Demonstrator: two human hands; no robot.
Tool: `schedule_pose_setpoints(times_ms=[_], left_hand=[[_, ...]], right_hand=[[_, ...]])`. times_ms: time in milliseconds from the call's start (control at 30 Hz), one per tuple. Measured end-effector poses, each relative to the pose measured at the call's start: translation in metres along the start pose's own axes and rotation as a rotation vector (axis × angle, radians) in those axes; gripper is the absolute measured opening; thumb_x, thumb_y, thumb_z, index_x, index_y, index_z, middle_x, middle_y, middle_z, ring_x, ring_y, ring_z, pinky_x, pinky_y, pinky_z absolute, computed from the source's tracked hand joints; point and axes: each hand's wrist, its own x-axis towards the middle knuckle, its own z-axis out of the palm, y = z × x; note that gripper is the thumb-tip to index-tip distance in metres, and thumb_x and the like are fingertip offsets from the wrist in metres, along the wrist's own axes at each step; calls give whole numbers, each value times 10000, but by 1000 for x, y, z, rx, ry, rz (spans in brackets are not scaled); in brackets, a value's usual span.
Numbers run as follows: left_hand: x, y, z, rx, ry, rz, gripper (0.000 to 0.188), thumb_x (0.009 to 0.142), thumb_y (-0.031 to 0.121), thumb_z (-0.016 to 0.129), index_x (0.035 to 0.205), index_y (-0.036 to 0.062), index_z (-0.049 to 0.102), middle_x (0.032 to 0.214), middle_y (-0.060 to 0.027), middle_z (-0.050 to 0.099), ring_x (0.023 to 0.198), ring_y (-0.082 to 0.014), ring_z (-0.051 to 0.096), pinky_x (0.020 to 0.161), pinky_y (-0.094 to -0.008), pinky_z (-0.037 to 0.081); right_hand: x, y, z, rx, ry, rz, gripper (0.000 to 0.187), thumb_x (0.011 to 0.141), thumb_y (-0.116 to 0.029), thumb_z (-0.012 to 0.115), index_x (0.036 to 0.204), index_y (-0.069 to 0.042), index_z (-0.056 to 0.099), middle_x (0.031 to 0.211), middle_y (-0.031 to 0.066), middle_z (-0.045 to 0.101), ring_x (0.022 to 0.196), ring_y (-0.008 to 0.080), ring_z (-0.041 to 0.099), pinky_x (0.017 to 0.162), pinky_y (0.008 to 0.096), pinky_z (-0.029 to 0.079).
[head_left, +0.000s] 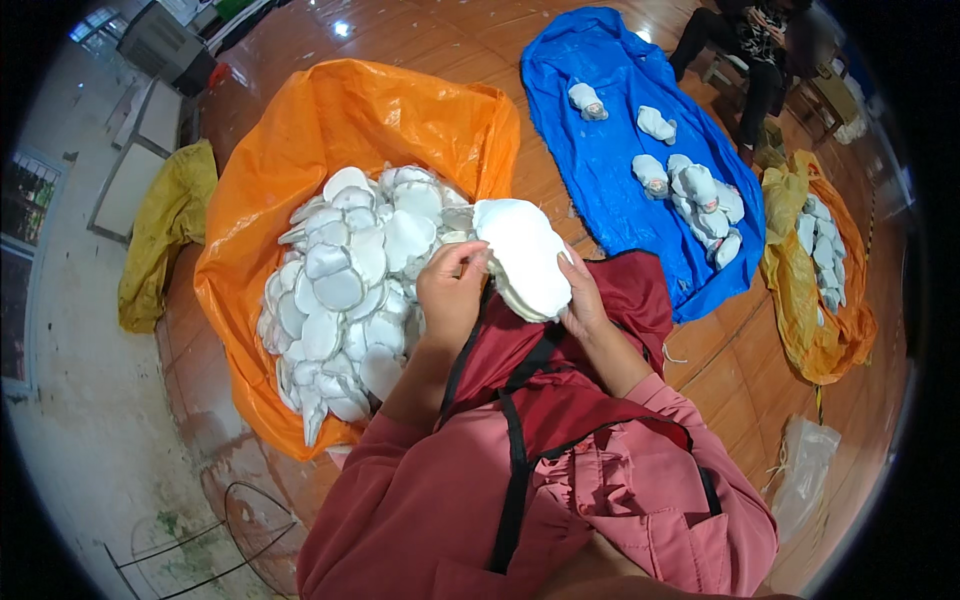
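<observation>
My left hand (452,290) pinches the edge of a stack of flat white oval fabric pieces (525,258); my right hand (585,305) cups it from below, at 12 o'clock above my lap. I think I am sorting. At 9 o'clock, the big orange plastic sack (300,130) holds many more. The blue plastic sheet (600,180) at 2 o'clock has small bundles.

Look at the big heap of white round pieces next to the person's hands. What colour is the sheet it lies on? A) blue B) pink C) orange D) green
C, because the big heap of white round pieces lies on the orange sheet, just left of the left hand; the blue sheet farther off holds only a few small white bundles.
</observation>
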Motion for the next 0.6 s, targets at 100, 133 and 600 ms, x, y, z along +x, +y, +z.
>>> schedule_pose_setpoints(times_ms=[100,133,600], left_hand=[[1,19,-8,-359,100,-214,124,876,52,707,978,-17,692,893,-11,663,800,-80,598,748,-211,476],[2,16,-11,-390,112,-176,102,925,18,636,1003,-45,658,911,-55,666,833,-94,617,736,-223,502],[8,-4,21,-579,-12,-130,171,882,-52,652,1052,-36,642,945,-48,664,861,-96,620,782,-214,495]], right_hand=[[5,7,-13,211,-70,80,477,996,-212,519,1415,-16,403,1316,160,542,1142,241,587,900,337,532],[7,10,-22,315,-119,144,456,993,-204,518,1396,-13,422,1276,161,561,1075,228,612,833,313,549],[-8,36,-14,659,-421,672,212,1023,-248,415,1000,-42,463,781,37,445,511,77,394,411,204,346]])
